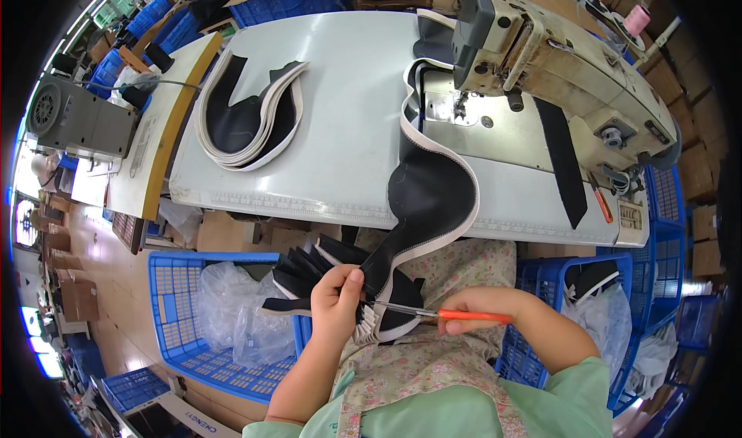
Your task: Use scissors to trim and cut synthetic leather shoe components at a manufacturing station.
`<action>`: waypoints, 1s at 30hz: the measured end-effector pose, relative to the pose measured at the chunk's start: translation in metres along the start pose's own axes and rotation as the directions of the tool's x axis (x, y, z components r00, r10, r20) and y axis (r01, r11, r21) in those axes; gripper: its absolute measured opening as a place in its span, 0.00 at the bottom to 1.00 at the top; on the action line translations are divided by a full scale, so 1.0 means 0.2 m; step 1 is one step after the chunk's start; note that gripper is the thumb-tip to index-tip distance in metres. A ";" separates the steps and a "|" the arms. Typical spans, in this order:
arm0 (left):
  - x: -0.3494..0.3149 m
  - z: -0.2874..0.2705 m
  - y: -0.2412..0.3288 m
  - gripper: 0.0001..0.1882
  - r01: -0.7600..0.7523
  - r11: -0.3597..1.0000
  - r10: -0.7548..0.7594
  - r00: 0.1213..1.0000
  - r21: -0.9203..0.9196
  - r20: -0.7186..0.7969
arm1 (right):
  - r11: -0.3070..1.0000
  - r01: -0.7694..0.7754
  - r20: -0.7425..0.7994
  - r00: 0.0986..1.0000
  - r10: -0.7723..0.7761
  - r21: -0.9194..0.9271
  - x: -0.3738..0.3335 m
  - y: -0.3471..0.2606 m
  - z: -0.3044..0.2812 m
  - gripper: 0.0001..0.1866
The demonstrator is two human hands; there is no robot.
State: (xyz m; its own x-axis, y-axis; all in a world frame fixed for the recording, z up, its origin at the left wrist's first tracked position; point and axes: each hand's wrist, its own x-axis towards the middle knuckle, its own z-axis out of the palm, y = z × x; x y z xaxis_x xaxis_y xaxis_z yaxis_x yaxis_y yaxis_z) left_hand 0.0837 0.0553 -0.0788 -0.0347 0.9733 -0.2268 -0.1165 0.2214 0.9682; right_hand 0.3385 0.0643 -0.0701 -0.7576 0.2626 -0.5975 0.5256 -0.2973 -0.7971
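Note:
My left hand is closed, thumb on top, on a black shoe-upper-like piece with a white edge. That piece runs down from the sewing machine, over the table's front edge, to my lap. My right hand grips orange-handled scissors. Their slim metal blades point left and reach the strip just beside my left fingers; whether they are apart I cannot tell. Beneath my hands, a bunch of black pieces with white edges lies across my lap on a floral apron.
A stack of curved black-and-white pieces lies on the white table. Right of the needle are a black strip and an orange-handled tool. Blue crates with plastic bags flank my lap. Pink thread cones stand upper right.

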 end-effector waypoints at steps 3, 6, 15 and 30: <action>0.00 0.01 0.01 0.10 -0.008 1.000 0.008 1.000 0.022 -0.022 | 0.998 -0.032 -0.089 0.996 0.027 -0.061 -0.03 -0.05 0.02 0.17; 0.00 0.01 -0.01 0.10 -0.015 0.999 0.017 0.999 0.047 -0.037 | 0.993 -0.070 -0.170 0.984 0.054 -0.091 -0.05 -0.09 0.04 0.17; -0.06 -0.05 0.03 0.10 0.040 0.999 -0.039 0.997 0.017 -0.069 | 0.988 -0.002 -0.385 0.921 -0.059 -0.156 -0.34 -0.19 -0.10 0.23; -0.29 -0.18 0.10 0.11 -0.067 0.998 0.068 0.975 0.010 -0.212 | 0.941 0.074 -0.906 0.255 -0.338 -0.330 0.40 -0.62 -0.70 0.15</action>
State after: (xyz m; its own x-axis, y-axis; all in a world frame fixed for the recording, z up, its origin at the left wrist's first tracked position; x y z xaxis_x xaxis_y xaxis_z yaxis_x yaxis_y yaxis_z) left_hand 0.0467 0.0015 -0.0511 -0.2519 0.9513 -0.1778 -0.1037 0.1561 0.9823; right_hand 0.2662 0.2520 -0.0314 -0.0202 0.9991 0.0381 0.5663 0.0428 -0.8231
